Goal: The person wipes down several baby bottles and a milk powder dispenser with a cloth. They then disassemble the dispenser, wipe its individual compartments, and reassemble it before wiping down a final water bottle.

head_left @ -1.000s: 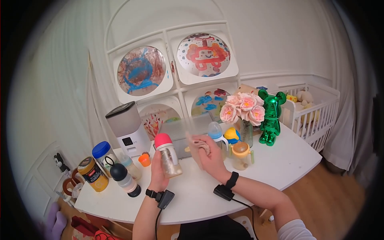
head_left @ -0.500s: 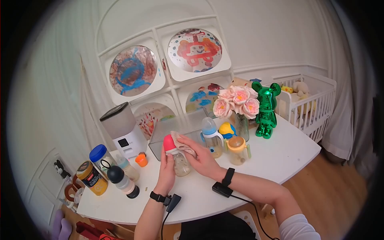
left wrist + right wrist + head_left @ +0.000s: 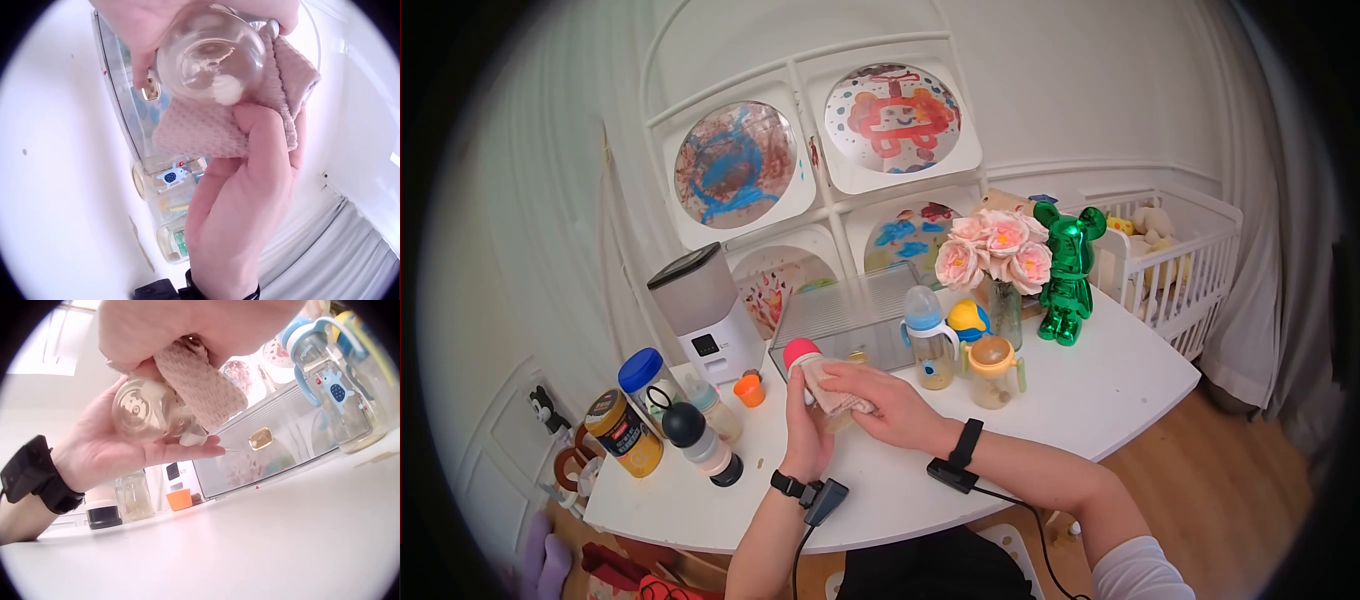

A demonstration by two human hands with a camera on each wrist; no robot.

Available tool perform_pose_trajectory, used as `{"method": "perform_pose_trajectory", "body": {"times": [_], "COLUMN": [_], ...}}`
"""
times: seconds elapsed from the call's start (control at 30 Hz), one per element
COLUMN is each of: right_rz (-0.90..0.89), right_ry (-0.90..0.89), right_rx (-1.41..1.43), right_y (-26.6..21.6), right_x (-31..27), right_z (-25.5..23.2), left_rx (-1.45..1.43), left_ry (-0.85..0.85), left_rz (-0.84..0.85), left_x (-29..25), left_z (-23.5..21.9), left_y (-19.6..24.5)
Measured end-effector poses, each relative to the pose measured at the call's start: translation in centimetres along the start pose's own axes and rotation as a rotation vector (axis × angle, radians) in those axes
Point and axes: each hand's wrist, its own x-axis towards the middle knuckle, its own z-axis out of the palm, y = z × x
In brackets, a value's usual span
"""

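Observation:
My left hand (image 3: pixel 805 445) holds a clear baby bottle with a pink-red cap (image 3: pixel 802 350), tilted above the table. In the left wrist view the bottle's rounded base (image 3: pixel 209 62) faces the camera, and some pale bits show inside. My right hand (image 3: pixel 890 405) grips a folded pink waffle-textured cloth (image 3: pixel 830 385) and presses it round the bottle's side just below the cap. From the right wrist, the cloth (image 3: pixel 203 387) overlaps the bottle (image 3: pixel 139 411), which rests against the left palm (image 3: pixel 103 440). The cloth and right fingers hide much of the bottle's middle.
On the white table (image 3: pixel 880 510) stand a blue-capped handled bottle (image 3: pixel 930 345), a yellow handled cup (image 3: pixel 992 372), a flower vase (image 3: pixel 1005 310) and a green bear figure (image 3: pixel 1068 275). Left are a black-topped bottle (image 3: pixel 690 430), jars and an orange cup (image 3: pixel 748 390). Behind is a grey clear-lidded box (image 3: pixel 800 325).
My right hand brought the cloth in from the right onto the bottle, first at the cap, then lower round its side. The bottle is now tilted to the left.

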Motion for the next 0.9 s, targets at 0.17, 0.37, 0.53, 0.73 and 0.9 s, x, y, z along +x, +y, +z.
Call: {"method": "perform_pose_trajectory", "body": {"times": [0.17,0.37,0.53,0.73,0.9], "right_rz": [-0.131,-0.361,-0.523,-0.512,-0.465], "right_ry": [-0.029,-0.122,-0.171,-0.178,-0.105], "right_rx": [-0.123,-0.479,-0.736,-0.716,-0.680], "right_y": [-0.4,-2.0,-2.8,-2.4,-2.9], "right_x": [0.1,0.3,0.6,0.5,0.0], "right_z": [-0.1,0.0,0.3,0.3,0.4], "left_rx": [-0.049,-0.206,-0.292,-0.378,-0.470], "left_ry": [0.033,0.163,0.135,0.248,0.181], "left_rz": [0.008,-0.135,-0.088,0.010,0.053], "left_x": [0.0,-0.9,-0.9,-0.4,-0.4], "left_z": [-0.3,0.8,-0.7,-1.5,-1.6], "left_y": [0.3,1.4,1.4,1.3,1.8]}}
